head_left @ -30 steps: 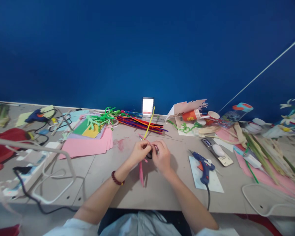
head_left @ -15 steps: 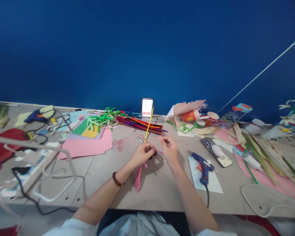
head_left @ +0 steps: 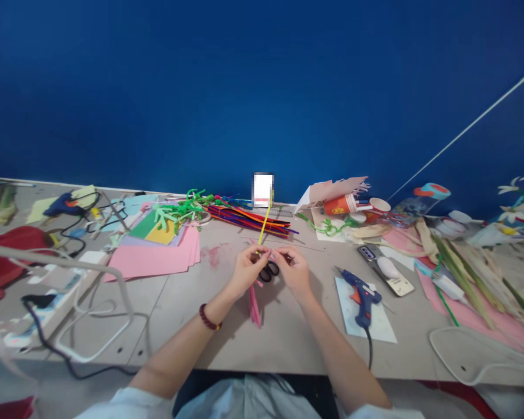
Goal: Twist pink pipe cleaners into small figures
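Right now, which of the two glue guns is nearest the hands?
The blue glue gun on the white sheet, just right of the right hand. The other glue gun lies far off at the table's left end, among black cables.

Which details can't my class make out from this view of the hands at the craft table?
In the head view:
- Scissors: blades hidden by the left hand.
- Pink strip: upper end hidden by the same hand.
- White card: blurred, nothing readable.
- Flowers: cut off by the right edge.
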The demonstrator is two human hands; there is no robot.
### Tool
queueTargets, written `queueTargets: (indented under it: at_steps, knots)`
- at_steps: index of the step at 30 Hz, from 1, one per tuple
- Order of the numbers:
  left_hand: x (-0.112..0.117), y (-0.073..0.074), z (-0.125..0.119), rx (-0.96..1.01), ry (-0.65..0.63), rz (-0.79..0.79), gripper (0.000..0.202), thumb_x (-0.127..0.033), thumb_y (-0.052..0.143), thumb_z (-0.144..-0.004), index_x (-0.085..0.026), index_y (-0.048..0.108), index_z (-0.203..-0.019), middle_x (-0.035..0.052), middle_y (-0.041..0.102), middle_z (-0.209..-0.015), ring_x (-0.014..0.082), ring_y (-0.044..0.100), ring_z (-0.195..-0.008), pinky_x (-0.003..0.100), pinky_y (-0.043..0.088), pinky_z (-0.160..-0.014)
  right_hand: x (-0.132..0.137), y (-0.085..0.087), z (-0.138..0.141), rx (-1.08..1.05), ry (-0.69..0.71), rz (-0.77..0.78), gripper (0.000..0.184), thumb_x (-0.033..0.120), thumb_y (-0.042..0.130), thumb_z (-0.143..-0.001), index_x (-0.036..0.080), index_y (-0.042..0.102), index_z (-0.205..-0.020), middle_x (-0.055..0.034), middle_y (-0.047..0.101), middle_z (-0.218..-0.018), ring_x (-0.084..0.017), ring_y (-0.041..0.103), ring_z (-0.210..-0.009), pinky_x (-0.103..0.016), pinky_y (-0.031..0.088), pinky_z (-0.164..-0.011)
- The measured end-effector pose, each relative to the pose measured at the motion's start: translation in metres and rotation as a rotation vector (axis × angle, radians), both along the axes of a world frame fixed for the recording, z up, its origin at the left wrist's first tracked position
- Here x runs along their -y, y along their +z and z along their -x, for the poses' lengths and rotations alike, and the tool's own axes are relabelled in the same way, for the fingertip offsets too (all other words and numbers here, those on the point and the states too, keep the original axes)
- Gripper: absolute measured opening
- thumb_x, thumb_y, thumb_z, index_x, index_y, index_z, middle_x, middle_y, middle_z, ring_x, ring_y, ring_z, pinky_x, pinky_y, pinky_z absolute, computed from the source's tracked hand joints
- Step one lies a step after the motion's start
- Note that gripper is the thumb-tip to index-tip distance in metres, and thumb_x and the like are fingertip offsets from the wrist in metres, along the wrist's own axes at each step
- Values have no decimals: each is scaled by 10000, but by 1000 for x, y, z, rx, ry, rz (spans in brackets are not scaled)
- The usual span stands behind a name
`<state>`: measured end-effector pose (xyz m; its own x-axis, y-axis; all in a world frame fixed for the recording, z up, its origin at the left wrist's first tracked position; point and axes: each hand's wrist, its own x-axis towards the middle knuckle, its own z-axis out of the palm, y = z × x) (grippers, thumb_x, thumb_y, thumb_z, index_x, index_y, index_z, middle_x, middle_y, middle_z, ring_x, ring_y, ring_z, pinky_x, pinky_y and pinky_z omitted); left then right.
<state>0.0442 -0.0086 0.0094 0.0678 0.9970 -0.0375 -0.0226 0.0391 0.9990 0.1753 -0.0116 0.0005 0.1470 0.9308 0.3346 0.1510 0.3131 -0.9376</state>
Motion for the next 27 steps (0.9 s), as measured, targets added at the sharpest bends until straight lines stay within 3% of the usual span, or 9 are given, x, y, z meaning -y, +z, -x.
queueTargets:
  at_steps: [8, 14, 21, 27]
  knots:
    - [1, -1, -2, -91, -7, -7, 171, -289, 606, -668, -153, 540, -747, -70, 448, -522, 44, 389, -406, 127, 331, -334, 9, 9, 6, 201, -51, -80, 133, 258, 553, -828, 195, 647, -760, -28, 605, -750, -161, 578, -730, -270, 460, -649]
    - [-5, -8, -1, -95, 8, -63, 139, -213, 601, -616, -156, 474, -601, -89, 383, -464, 32, 345, -409, 128, 276, -375, 12, 1, 8, 400, -73, -160, 148, 240, 491, -871, 212, 618, -801, -30, 605, -802, -162, 574, -767, -273, 456, -672]
    - [-7, -4, 2, -36, -64, 139, 131, -241, 587, -617, -168, 483, -649, -82, 463, -495, 40, 377, -349, 137, 294, -303, 14, -4, 10, 528, -123, -226, 160, 207, 463, -881, 212, 615, -834, -37, 611, -822, -165, 574, -788, -278, 458, -688]
    - [-6, 3, 0, 91, -90, 204, 202, -257, 597, -596, -174, 421, -542, -89, 386, -395, 40, 379, -339, 133, 253, -336, 12, -10, 11, 685, -181, -410, 177, 154, 440, -879, 196, 611, -858, -59, 619, -798, -176, 569, -773, -288, 470, -686]
